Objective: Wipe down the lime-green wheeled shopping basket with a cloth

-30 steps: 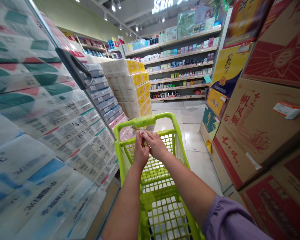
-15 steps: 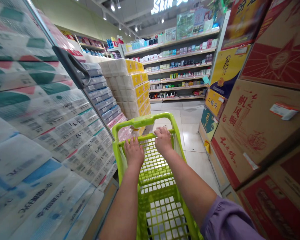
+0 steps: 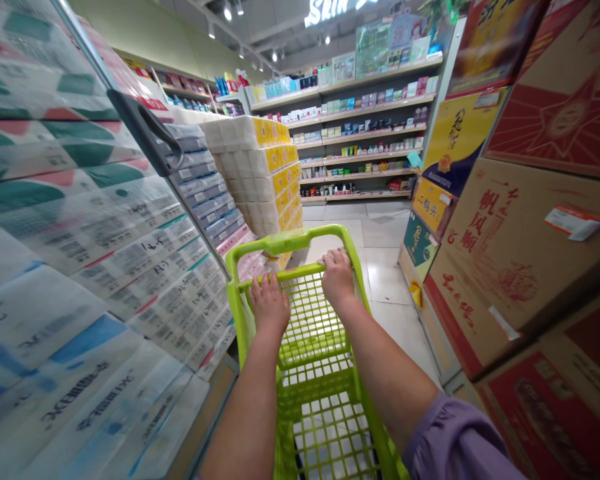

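Holding a green basket (image 3: 323,389) at its crossbar (image 3: 300,272): right hand (image 3: 339,280) curled around the crossbar's right end, over a pale, blurred scrap (image 3: 321,261); left hand (image 3: 270,308) laid across the left part, tightness impossible to tell. Appears complete as regards placing both hands; any remaining work not judgeable from this view. Shows, inside the basket, lattice walls and base, with tiles (image 3: 397,327) visible beneath. Stands between wrapped packs (image 3: 80,393), left of the basket, and cartons (image 3: 510,233), right of it, contents hidden.
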Demonstrator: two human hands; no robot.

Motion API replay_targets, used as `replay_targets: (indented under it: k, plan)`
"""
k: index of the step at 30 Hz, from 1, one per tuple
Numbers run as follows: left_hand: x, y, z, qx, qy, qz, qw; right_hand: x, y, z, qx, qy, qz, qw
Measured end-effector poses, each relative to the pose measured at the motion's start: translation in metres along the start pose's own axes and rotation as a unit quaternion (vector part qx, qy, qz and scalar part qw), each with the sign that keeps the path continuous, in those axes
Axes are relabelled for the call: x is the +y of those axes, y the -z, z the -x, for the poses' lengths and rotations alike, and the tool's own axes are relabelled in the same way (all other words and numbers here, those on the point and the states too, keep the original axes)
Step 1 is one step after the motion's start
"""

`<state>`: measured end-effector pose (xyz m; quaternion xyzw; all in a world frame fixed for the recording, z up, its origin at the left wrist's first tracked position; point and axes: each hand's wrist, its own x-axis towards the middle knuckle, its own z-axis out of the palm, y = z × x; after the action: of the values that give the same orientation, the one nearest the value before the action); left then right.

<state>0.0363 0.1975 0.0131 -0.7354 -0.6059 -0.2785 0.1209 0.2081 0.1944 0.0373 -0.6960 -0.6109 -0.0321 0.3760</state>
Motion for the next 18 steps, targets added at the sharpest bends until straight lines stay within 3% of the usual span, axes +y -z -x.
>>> replay_targets:
  k: [4,8,12,16,18]
  plan:
    - [0.001,0.002,0.000,-0.011,-0.001,-0.006,1.000,-0.003,0.002,0.000,-0.028,0.054,-0.006,0.998]
    - [0.002,0.003,0.001,-0.011,0.000,-0.005,1.000,-0.008,-0.001,0.003,-0.014,0.005,0.013,1.000]
    - [0.001,0.001,0.001,0.001,-0.003,0.004,1.000,-0.015,-0.005,0.007,-0.060,0.102,0.013,0.993]
    - [-0.001,-0.002,0.002,0.004,-0.004,0.013,1.000,-0.017,-0.006,0.010,-0.029,0.005,0.036,0.999]
    - [-0.001,-0.004,0.001,0.002,-0.002,0.014,1.000,-0.017,-0.006,0.011,-0.028,-0.002,0.036,0.999]
